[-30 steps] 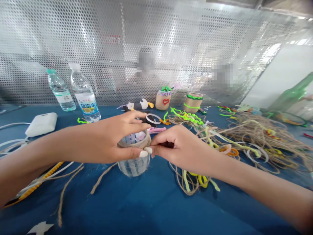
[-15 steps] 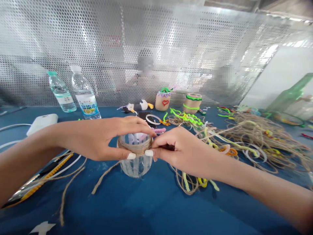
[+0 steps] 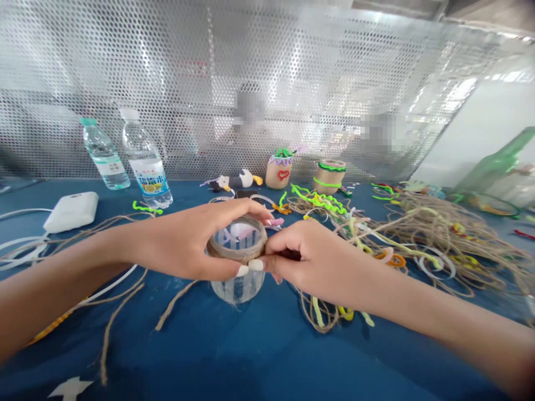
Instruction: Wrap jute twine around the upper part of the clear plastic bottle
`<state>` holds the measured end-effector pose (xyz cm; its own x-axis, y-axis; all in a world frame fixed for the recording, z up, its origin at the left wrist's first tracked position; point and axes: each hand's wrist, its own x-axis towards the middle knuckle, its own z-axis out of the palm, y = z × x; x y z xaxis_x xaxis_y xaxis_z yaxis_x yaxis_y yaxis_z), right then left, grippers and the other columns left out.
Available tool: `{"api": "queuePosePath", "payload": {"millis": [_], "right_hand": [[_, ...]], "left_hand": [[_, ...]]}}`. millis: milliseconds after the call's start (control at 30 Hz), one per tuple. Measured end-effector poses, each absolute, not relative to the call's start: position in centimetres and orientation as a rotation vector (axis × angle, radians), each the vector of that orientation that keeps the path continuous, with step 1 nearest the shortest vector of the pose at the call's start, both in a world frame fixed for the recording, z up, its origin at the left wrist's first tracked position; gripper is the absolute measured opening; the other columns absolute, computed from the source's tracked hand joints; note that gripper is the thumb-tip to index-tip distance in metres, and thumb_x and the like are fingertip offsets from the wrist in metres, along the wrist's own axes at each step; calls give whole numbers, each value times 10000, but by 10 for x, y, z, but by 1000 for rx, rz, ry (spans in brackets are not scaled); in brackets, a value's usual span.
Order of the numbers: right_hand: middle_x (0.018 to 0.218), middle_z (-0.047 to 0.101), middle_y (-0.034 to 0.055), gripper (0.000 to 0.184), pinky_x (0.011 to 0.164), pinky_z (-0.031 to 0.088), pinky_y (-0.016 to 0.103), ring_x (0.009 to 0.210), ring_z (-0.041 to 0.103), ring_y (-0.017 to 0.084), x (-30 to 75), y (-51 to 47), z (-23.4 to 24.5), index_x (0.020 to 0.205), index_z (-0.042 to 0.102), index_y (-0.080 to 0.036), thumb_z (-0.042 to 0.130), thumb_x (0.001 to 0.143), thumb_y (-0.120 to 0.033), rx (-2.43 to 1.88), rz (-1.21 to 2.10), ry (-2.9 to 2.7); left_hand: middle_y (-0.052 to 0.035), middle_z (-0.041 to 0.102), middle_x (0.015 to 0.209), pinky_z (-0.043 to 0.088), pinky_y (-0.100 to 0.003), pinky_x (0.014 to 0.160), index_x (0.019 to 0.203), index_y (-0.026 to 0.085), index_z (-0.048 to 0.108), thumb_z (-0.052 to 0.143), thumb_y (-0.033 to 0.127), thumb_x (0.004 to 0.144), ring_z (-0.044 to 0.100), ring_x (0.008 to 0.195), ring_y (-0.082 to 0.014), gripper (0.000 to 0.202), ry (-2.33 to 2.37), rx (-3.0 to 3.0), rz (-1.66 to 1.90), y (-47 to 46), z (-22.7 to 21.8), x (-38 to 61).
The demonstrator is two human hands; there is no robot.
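A clear glass jar [image 3: 237, 291] stands upright on the blue table, with brown twine [image 3: 232, 254] wound round its neck. My left hand [image 3: 194, 239] curves round the neck from the left, thumb pressed on the front and fingers over the far rim. At the neck's right front, my right hand [image 3: 307, 249] pinches the twine, its thumb tip touching my left thumb. What lies inside my right hand's curled fingers is hidden. A loose length of twine [image 3: 175, 305] lies on the table left of the jar.
Behind are two water bottles [image 3: 148, 167], a white box-like device [image 3: 72, 212] and two twine-covered jars [image 3: 279, 172]. A large tangle of twine [image 3: 451, 239] with pipe cleaners spreads on the right, near a green bottle [image 3: 489, 159]. A perforated metal panel [image 3: 179, 83] closes off the back.
My left hand and the jar have shifted slightly right. My left thumb has slid along the neck to meet my right thumb, and the jar's opening shows more.
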<state>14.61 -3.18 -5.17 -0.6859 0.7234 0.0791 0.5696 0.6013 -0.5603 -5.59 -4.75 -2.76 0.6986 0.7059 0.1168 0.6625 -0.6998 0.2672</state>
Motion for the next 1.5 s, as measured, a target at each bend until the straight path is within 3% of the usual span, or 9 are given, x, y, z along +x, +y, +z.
{"api": "queuePosePath", "payload": {"millis": [133,233,367,567,800,933,1200,1300,1500], "right_hand": [[451,398,-50,284,451,194,239,419,300,50,145,-30,-53,561,548,-137,523,822,-243,-1083,753,-2530],[451,400,-51,290,453,193,238,417,311,49,147,-30,-52,566,541,-139,525,829,-260,-1091,748,-2535],[462,401,-50,308,454,188,242,418,302,49,153,-30,-46,565,524,-144,496,844,-271,-1046,757,-2613],[459,406,-44,301,474,185,256,422,305,51,158,-32,-40,541,482,-145,470,835,-210,-1033,718,-2651],[476,396,-45,303,472,174,254,439,294,55,158,-31,-43,533,448,-151,457,830,-210,-994,721,-2666],[482,400,-42,299,475,172,256,444,313,60,161,-31,-41,530,449,-152,465,823,-212,-985,712,-2675],[456,377,-52,284,484,172,261,425,301,54,161,-32,-38,521,452,-152,460,805,-173,-980,601,-2677],[456,391,-51,273,492,178,258,433,306,57,159,-31,-39,529,480,-150,457,800,-161,-972,600,-2681],[457,409,-44,281,490,183,255,434,322,61,160,-32,-38,545,531,-146,476,817,-187,-988,575,-2669]], "left_hand": [[-36,405,1367,398,-356,1014,1316,284,425,583,345,814,426,1246,-245,530,1141,2705,318,-44,-31,-57],[-25,463,1290,455,-386,927,1328,351,421,557,386,840,501,1152,-252,508,1255,2663,247,-44,-28,-58],[6,555,1212,444,-349,934,1304,314,464,622,334,798,542,1090,-213,530,1097,2671,230,-39,-22,-61],[32,493,1335,379,-300,1026,1281,283,451,588,157,761,489,1199,-173,552,823,2699,225,-32,-22,-66],[22,475,1370,388,-327,1016,1357,308,355,612,389,801,481,1217,-215,618,1081,2731,301,-45,-31,-61],[0,486,1361,385,-374,1018,1350,287,380,604,413,801,488,1199,-240,607,1187,2752,275,-46,-33,-61],[-25,512,1333,402,-330,1007,1325,240,402,559,305,775,503,1186,-232,576,1154,2778,319,-51,-34,-57],[-53,541,1284,423,-343,986,1288,222,436,566,366,783,522,1158,-250,542,1172,2754,405,-52,-42,-50],[-62,534,1209,487,-356,880,1260,307,503,546,502,822,568,1042,-239,481,1281,2692,474,-50,-49,-48]]}}
